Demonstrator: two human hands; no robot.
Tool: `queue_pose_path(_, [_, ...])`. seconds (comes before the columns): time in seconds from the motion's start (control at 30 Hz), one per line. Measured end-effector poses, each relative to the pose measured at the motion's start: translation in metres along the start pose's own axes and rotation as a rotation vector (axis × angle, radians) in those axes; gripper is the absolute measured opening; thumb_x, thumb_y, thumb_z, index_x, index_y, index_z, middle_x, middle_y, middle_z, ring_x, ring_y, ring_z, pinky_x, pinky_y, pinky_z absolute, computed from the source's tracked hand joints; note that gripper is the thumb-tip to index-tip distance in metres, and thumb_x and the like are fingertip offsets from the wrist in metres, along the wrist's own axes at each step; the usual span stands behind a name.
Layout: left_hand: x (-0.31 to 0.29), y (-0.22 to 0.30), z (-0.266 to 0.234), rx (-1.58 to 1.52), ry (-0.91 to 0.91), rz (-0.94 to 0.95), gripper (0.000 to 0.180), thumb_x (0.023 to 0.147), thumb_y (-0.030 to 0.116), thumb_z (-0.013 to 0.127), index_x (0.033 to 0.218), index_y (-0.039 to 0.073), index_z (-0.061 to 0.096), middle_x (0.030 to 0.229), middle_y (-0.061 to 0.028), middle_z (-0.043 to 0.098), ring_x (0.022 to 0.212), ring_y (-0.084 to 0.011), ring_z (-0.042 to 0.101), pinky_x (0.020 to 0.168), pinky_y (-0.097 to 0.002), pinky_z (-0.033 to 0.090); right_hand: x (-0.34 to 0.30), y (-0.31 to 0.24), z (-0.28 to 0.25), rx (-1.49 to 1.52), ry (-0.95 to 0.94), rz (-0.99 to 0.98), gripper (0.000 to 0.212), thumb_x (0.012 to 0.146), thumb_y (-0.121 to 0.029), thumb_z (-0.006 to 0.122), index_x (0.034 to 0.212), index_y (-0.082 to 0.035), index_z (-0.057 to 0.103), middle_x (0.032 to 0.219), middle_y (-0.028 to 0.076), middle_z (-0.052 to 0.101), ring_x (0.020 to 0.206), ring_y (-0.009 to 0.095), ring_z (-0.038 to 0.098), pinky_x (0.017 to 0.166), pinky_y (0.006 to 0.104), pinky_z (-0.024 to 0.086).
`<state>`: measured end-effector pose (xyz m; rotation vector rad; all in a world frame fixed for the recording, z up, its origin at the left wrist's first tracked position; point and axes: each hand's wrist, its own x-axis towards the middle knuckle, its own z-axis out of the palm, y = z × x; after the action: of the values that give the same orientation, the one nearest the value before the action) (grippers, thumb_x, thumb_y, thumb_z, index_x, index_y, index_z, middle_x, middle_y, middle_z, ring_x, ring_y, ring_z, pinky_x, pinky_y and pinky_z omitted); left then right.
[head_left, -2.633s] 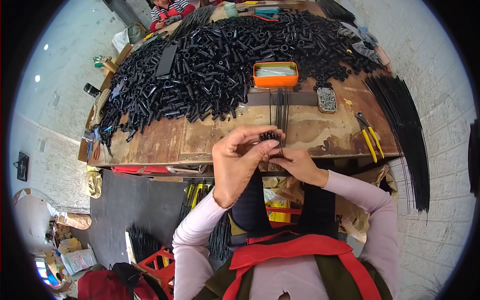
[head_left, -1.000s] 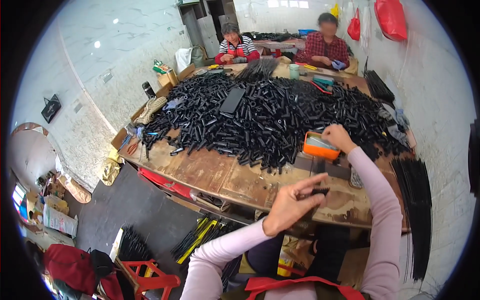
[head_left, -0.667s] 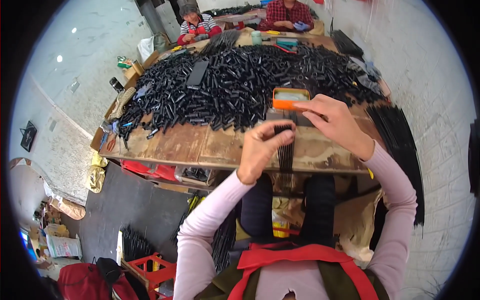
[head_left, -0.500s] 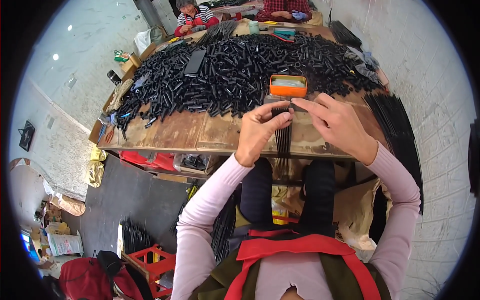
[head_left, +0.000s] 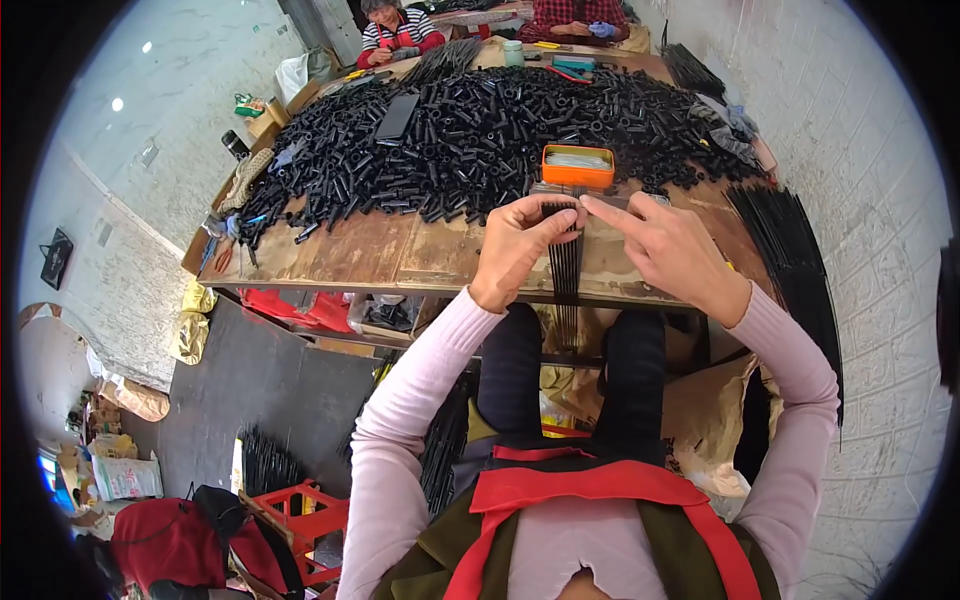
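My left hand [head_left: 518, 245] is closed round the upper end of a bundle of thin black rods [head_left: 566, 275], thumb pressed against them. The rods hang down side by side over the table's front edge. From the right, my right hand [head_left: 680, 255] reaches in with its index finger stretched to the rods' top ends, by the left fingertips. Its other fingers are partly bent and apart, and I see nothing held in them. Just beyond both hands stands an orange box [head_left: 578, 176] with pale, thin pieces inside.
A wide heap of short black tubes [head_left: 470, 150] covers much of the wooden table [head_left: 370, 250], with a dark flat rectangular object [head_left: 398, 117] on top. Long black rods [head_left: 790, 240] lie along the right edge. Pliers [head_left: 223, 258] lie at the left corner. Two people sit across the table.
The view has shifted slightly. My hands keep almost the same pose, the left still holding the rods and the right index finger still at their top ends.
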<state>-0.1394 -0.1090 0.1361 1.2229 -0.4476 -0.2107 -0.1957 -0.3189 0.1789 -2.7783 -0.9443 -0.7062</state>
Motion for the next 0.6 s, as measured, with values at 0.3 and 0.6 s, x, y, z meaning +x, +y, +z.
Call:
queue_pose_path(0.3, [0.000,-0.001,-0.006,0.005,-0.013,-0.011,0.020,0.090,0.004,0.064,0.109,-0.004,0.066,0.099,-0.0105,0.069,0.091,-0.0152,0.066,0.085,-0.0294,0.057,0.007,0.014,-0.005,-0.070,0.157,-0.165,0.037,0.078,0.001,0.060,0.114,-0.006,0.063,0.086,0.009,0.055,0.075,0.026,0.060,0.063,0.0351,0.050])
queue_pose_path(0.6, [-0.004,-0.001,-0.005,-0.021,-0.047,-0.058,0.024,0.089,0.004,0.065,0.112,-0.005,0.065,0.102,-0.0142,0.069,0.093,-0.0182,0.067,0.086,-0.0302,0.057,0.013,0.013,-0.002,0.021,0.228,-0.243,0.021,0.075,-0.003,0.065,0.096,-0.002,0.066,0.089,0.008,0.061,0.078,0.025,0.063,0.064,0.0343,0.051])
